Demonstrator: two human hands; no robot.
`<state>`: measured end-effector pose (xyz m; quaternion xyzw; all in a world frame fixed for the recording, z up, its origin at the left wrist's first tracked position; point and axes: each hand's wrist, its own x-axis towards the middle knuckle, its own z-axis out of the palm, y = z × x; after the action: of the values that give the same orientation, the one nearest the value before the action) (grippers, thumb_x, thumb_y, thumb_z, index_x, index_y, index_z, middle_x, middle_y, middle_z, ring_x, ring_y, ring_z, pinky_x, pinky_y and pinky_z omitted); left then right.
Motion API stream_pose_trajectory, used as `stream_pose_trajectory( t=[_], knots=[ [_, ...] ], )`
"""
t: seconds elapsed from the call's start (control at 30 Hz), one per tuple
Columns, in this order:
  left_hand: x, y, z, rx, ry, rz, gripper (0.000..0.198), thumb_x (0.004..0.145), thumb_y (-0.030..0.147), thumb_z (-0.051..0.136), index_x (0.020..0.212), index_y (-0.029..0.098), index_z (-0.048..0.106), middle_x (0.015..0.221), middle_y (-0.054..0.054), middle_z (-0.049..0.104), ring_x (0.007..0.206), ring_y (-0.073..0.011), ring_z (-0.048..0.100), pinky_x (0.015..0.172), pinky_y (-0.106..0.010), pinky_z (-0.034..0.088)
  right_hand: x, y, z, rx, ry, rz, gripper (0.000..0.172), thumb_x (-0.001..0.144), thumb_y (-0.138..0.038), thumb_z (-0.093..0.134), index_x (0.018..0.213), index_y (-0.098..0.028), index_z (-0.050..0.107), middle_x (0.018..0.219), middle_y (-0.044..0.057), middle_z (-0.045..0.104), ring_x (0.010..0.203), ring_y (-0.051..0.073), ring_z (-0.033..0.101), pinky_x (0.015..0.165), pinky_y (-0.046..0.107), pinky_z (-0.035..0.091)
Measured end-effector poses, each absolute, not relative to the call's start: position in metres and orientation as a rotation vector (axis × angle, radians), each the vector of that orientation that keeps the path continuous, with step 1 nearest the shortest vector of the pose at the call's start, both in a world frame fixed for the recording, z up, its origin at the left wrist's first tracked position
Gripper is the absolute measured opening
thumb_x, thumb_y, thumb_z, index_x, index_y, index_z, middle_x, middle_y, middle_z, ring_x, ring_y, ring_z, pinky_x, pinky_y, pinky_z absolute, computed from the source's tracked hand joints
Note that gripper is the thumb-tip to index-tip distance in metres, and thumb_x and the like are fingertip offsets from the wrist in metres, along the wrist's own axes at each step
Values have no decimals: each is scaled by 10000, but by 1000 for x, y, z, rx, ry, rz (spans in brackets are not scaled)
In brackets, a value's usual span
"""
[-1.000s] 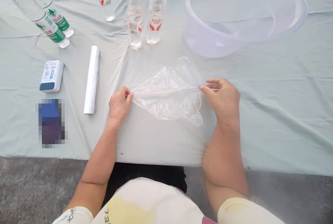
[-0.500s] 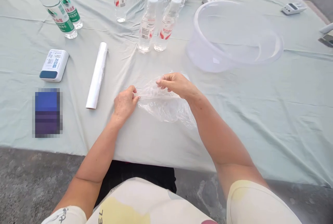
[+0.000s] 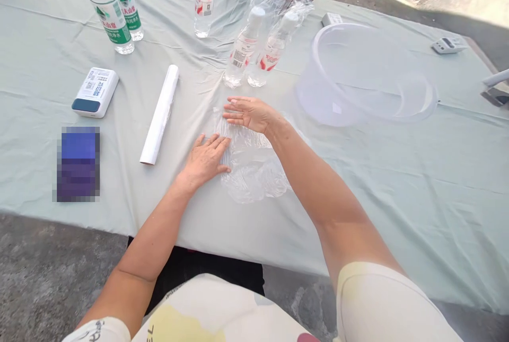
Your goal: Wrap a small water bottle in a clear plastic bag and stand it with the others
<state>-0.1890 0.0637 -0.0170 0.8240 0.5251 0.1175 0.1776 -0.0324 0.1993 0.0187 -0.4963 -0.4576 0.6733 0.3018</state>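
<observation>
At the tips of the left hand (image 3: 205,160) and partly beneath the right hand (image 3: 254,114) lies the crinkled clear film (image 3: 258,172); both hands are loosely spread, pinching nothing. I'd pin that edge lightly, smooth away from it.

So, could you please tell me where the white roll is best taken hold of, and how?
I'd take the white roll across its middle, from above and the right, with the left grip, which is on that side. It is a straight, slim cylinder lying roughly front to back, so closing across its narrow width looks easiest, and a middle hold should balance best.
</observation>
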Motion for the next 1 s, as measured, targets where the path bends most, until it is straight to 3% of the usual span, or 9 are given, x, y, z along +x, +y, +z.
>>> stream_pose_trajectory(
  t=[0.1, 0.2, 0.4, 0.57, 0.73, 0.8, 0.9, 0.97, 1.0],
  knots=[
    [-193, 65, -16, 2256, 1512, 292, 771, 824, 403, 742, 1481, 215, 387, 1540, -156, 430, 1487, -351, 283, 1206, -604, 121, -19, 178, 30, -1318, -1368, 1457, 249, 834, -320, 688, 1062, -236, 633, 1214, 57, 652, 1035, 158, 656, 883, 310, 550],
    [-195, 64, -14, 2233, 1504, 267, 862, 779, 457, 770, 1506, 233, 363, 1585, -142, 358, 1501, -373, 229, 1205, -627, 75, -5, 128, 31, -1299, -1795, 1370, 213, 893, -400, 592, 995, -228, 666, 1050, 54, 694, 907, 175, 662, 817, 344, 544],
    [-200, 63, -10, 2218, 1471, 156, 970, 722, 500, 787, 1532, 231, 326, 1621, -95, 294, 1522, -363, 155, 1217, -617, 23, 36, 13, 16, -1281, -2563, 1196, 268, 932, -313, 522, 1138, -268, 686, 1027, 83, 660, 916, 225, 629, 823, 409, 513],
    [-205, 64, -8, 2216, 1451, 62, 1015, 696, 533, 776, 1546, 250, 298, 1650, -71, 214, 1536, -346, 88, 1216, -612, -24, 75, -8, 32, -1339, -2505, 1606, 252, 952, -397, 512, 1036, -274, 715, 1004, 47, 710, 897, 212, 665, 799, 374, 531],
    [-206, 62, -6, 2214, 1442, 7, 1077, 659, 563, 787, 1552, 230, 286, 1667, -101, 102, 1544, -329, 27, 1217, -586, -60, 110, 10, 32, -1614, -2179, 1028, 317, 952, -479, 471, 1145, -317, 664, 1269, 81, 631, 1123, 267, 607, 784, 391, 531],
    [-206, 61, -4, 2191, 1445, 3, 1097, 637, 570, 801, 1548, 231, 294, 1668, -115, 65, 1544, -327, 22, 1220, -574, -59, 127, 23, 34, -1768, -2372, 965, 302, 933, -466, 467, 1021, -293, 698, 1142, 96, 665, 977, 277, 645, 736, 408, 516],
    [-205, 62, -2, 2152, 1445, -4, 1147, 595, 584, 828, 1548, 238, 294, 1667, -119, 51, 1544, -325, 9, 1222, -570, -67, 134, 46, 57, -2257, -2675, 795, 353, 898, -432, 470, 695, -220, 665, 732, 100, 643, 655, 271, 619, 631, 424, 470],
    [-204, 63, 0, 2130, 1448, -7, 1173, 576, 589, 839, 1551, 241, 286, 1665, -118, 43, 1544, -318, 1, 1223, -573, -70, 112, 59, 82, -2289, -2764, 664, 355, 909, -415, 455, 732, -208, 683, 724, 104, 656, 664, 280, 628, 634, 424, 472],
    [-203, 63, 0, 2122, 1449, -5, 1179, 572, 590, 842, 1551, 242, 284, 1664, -120, 40, 1544, -316, -1, 1223, -577, -68, 92, 67, 94, -2090, -2761, 700, 350, 937, -411, 420, 872, -224, 709, 837, 94, 695, 736, 267, 652, 669, 413, 493]
  ],
)
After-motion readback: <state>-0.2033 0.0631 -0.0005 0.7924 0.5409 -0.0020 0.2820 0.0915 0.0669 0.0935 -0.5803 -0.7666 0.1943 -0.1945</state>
